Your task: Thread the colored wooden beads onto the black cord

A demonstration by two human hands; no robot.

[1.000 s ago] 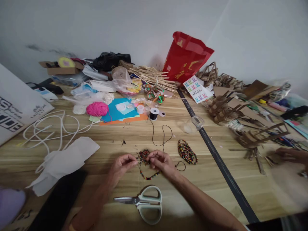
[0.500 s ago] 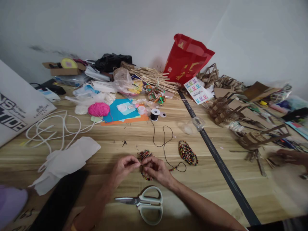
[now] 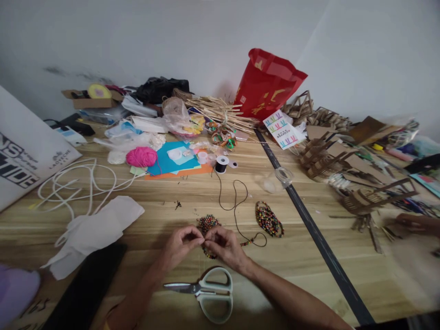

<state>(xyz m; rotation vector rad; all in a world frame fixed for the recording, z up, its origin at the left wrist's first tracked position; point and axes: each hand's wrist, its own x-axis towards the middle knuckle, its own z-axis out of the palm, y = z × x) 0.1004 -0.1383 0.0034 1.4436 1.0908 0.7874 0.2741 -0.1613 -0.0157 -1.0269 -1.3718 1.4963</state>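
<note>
My left hand [image 3: 183, 244] and my right hand [image 3: 225, 247] meet fingertip to fingertip, each closed in a pinch. What they grip is too small to make out. Just behind and under them lies a cluster of multicoloured beads [image 3: 208, 222], partly covered by my fingers. Black cord [image 3: 235, 201] runs from a spool [image 3: 222, 165] down to a short beaded stretch beside my right hand. Further right rests a coiled strand of beads [image 3: 269, 220]. Scissors [image 3: 215, 294] with pale handles lie in front of me, blades pointing left.
White cable [image 3: 90, 183] and a white cloth [image 3: 99, 231] lie at left. Pink yarn [image 3: 141, 156] and blue paper [image 3: 172, 166] are further back. A red bag [image 3: 270, 87] stands by the wall. Small woven baskets [image 3: 360, 199] and another person's hand [image 3: 417, 223] are at right.
My fingertips have come closer together, with the left hand shifting slightly right. The other person's hand at the right edge has moved a little.
</note>
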